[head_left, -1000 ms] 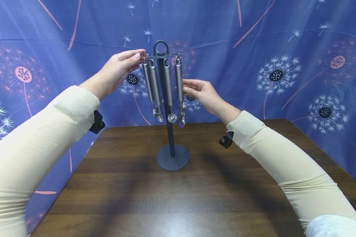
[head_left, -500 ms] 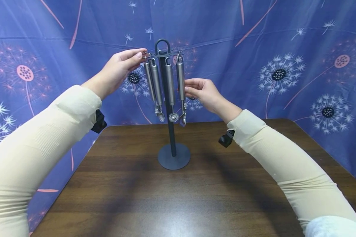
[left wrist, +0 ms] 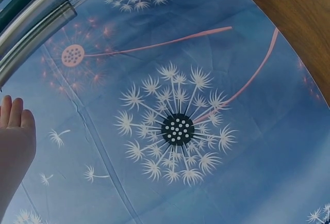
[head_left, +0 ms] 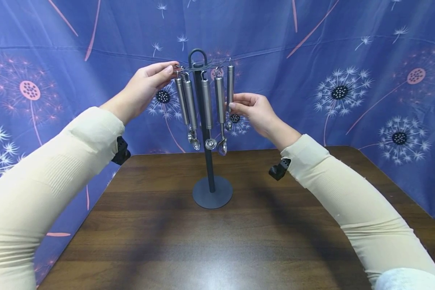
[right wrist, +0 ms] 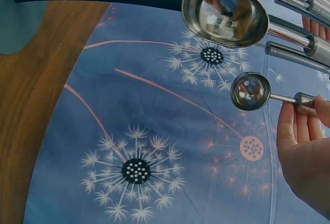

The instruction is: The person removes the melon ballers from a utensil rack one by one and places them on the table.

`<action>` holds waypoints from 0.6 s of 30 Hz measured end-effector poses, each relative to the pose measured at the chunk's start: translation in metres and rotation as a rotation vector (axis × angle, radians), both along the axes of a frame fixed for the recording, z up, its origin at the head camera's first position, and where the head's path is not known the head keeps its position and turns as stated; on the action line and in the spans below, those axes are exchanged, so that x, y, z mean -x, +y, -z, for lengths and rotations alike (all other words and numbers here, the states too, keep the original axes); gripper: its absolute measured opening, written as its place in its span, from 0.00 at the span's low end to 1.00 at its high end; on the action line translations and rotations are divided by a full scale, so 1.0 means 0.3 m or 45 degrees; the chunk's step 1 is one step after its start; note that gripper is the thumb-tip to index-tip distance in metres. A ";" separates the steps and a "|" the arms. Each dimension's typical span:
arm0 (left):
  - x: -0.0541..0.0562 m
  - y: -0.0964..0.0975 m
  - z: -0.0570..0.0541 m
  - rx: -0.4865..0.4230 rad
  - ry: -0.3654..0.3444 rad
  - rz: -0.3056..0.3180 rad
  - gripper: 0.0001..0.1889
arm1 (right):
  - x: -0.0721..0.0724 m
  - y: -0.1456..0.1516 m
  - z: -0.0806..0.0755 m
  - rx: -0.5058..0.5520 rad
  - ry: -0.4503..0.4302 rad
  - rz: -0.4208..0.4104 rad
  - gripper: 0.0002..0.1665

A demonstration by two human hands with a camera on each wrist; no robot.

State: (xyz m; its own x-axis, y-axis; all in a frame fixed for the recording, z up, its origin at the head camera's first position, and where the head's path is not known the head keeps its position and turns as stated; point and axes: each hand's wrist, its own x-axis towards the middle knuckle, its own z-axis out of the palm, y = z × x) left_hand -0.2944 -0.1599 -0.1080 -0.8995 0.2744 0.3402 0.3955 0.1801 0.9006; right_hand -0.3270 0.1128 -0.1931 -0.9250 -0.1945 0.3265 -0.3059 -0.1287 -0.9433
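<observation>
A dark metal hanging stand (head_left: 208, 161) has a ring of hooks near its top, from which several silver measuring spoons hang. My left hand (head_left: 145, 86) pinches the hook end at the left of the ring with thumb and forefinger. On the other side my right hand (head_left: 256, 112) pinches a slim measuring spoon (head_left: 230, 82) low on its handle; its top is at a right-hand hook. The right wrist view shows that spoon's small round bowl (right wrist: 250, 91) beyond the fingers. A larger measuring spoon (head_left: 220, 100) hangs just left of it.
The stand's round base (head_left: 221, 199) sits on a brown wooden table (head_left: 148, 229). Behind the table hangs a blue dandelion-print cloth (head_left: 268, 68). Other measuring spoons (head_left: 189, 102) hang close together below my left hand.
My right hand has shifted a little to the right. The slim measuring spoon, earlier hidden behind the larger one, now shows beside it. The left hand keeps its place on the hook end.
</observation>
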 end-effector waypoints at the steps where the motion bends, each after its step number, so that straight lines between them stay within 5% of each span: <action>1: 0.000 0.000 0.000 -0.001 0.001 0.002 0.25 | -0.001 0.005 0.001 -0.010 -0.007 0.006 0.14; 18: 0.007 -0.004 0.011 -0.038 0.023 0.023 0.26 | -0.011 0.066 0.037 -0.048 -0.097 0.108 0.10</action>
State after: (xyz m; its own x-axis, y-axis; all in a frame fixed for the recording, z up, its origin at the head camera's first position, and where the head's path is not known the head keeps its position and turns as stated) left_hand -0.2965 -0.1611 -0.1112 -0.8881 0.2799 0.3645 0.4146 0.1457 0.8983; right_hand -0.3238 0.1327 -0.2043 -0.9605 -0.1250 0.2486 -0.2415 -0.0693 -0.9679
